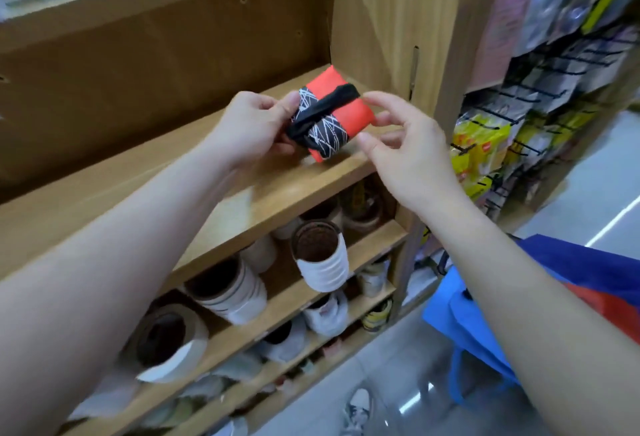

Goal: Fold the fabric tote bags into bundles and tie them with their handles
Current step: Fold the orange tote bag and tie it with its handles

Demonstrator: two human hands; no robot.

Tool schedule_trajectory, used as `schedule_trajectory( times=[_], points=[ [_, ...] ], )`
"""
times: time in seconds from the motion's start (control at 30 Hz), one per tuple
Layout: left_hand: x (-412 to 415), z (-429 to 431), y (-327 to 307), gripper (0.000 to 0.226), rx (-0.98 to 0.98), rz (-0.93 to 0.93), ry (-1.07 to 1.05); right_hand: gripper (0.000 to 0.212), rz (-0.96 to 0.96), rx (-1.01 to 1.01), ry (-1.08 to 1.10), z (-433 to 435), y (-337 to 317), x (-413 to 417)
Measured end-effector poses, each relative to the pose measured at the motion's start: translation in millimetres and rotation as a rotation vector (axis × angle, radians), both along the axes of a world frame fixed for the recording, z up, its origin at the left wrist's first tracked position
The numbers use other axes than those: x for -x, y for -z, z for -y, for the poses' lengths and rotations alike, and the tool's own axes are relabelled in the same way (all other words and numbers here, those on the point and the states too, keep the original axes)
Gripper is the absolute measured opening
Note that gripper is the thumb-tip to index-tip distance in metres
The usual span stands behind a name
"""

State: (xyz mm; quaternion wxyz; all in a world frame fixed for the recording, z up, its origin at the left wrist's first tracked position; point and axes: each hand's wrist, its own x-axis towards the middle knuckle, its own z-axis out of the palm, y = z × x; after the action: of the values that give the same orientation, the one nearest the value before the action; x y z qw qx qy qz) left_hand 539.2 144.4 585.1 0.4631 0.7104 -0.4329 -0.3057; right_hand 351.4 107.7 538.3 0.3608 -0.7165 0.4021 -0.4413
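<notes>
your left hand (pixel 252 127) holds the bundle (pixel 341 89): thumb pressed on its near left end, fingers curled under it. grip firm, narrow.

your right hand (pixel 412 155) stands just to the right of the bundle, fingers loosely curved and spread, thumb apart from them and holding nothing. its fingertips lie at the bundle's right edge; motion blur there, so contact cannot be confirmed.

bundle: orange cloth folded to a compact block, with a black, white-lined panel across its left part. a black handle (pixel 332 103) is wrapped over the top and knotted on the side nearest your left hand. the bundle sits between your two hands, tilted, just above the front edge of the wooden shelf (pixel 242 193); whether it rests on the shelf cannot be told.

below your hands, lower shelves carry tape rolls (pixel 322 255) lying on their sides. under your right forearm hangs a blue bag (pixel 467 314) with red cloth beside it. beyond your right hand, hooks with packets (pixel 481 145).
</notes>
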Motion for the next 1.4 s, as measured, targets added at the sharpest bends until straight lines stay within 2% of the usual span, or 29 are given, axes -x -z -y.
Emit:
schedule_trajectory(
  times=[0.13, 0.27, 0.37, 0.47, 0.57, 0.67, 0.87, 1.03, 1.07, 1.13, 1.2, 1.23, 1.4],
  points=[
    [-22.2, 58.0, 7.1, 0.032, -0.021, 0.055, -0.016, 0.048, -0.344, 0.111, 0.011, 32.1, -7.7, -15.5],
    [-38.8, 95.1, 14.6, 0.015, 0.006, 0.051, -0.072, 0.052, -0.615, 0.080, -0.008, 66.3, -15.3, -43.3],
    [-52.2, 103.0, 19.9, 0.031, 0.108, 0.123, 0.029, 0.056, -0.684, 0.049, -0.018, 84.3, -17.5, -60.5],
    [-58.0, 109.0, 21.0, 0.049, 0.104, 0.357, 0.163, 0.053, -0.756, 0.047, -0.023, 95.9, -17.8, -72.4],
    [-62.5, 119.4, 21.3, 0.063, 0.070, 0.660, 0.136, 0.052, -0.800, 0.047, -0.075, 103.0, -18.2, -77.6],
    [-68.1, 129.6, 19.6, 0.061, 0.063, 0.706, 0.078, 0.053, -0.708, 0.043, -0.083, 104.5, -20.7, -72.9],
    [-68.2, 137.5, 20.9, 0.057, 0.023, 0.847, 0.020, 0.035, -0.305, 0.095, 0.051, 85.1, -9.7, -36.8],
    [-54.0, 119.5, 8.4, 0.074, -0.086, 0.836, 0.030, 0.027, -0.131, 0.096, 0.123, 60.4, -3.6, 2.7],
    [-48.7, 110.6, 4.2, 0.071, -0.087, 0.867, 0.057, 0.027, -0.100, 0.089, 0.129, 55.7, -2.3, 10.9],
    [-31.7, 86.3, -5.5, 0.049, -0.014, 0.958, 0.131, 0.026, -0.037, 0.085, 0.152, 45.9, 1.6, 28.4],
    [-7.2, 56.5, -14.0, 0.024, 0.097, 1.000, 0.205, 0.026, -0.013, 0.098, 0.180, 35.6, 8.9, 48.9],
    [6.5, 41.4, -17.0, 0.018, 0.144, 0.993, 0.239, 0.025, -0.015, 0.095, 0.191, 30.5, 13.9, 60.0],
    [80.4, -10.8, 0.9, 0.023, 0.298, 0.871, 0.480, 0.024, -0.158, -0.009, 0.274, 2.9, 55.0, 130.0]
  ],
)
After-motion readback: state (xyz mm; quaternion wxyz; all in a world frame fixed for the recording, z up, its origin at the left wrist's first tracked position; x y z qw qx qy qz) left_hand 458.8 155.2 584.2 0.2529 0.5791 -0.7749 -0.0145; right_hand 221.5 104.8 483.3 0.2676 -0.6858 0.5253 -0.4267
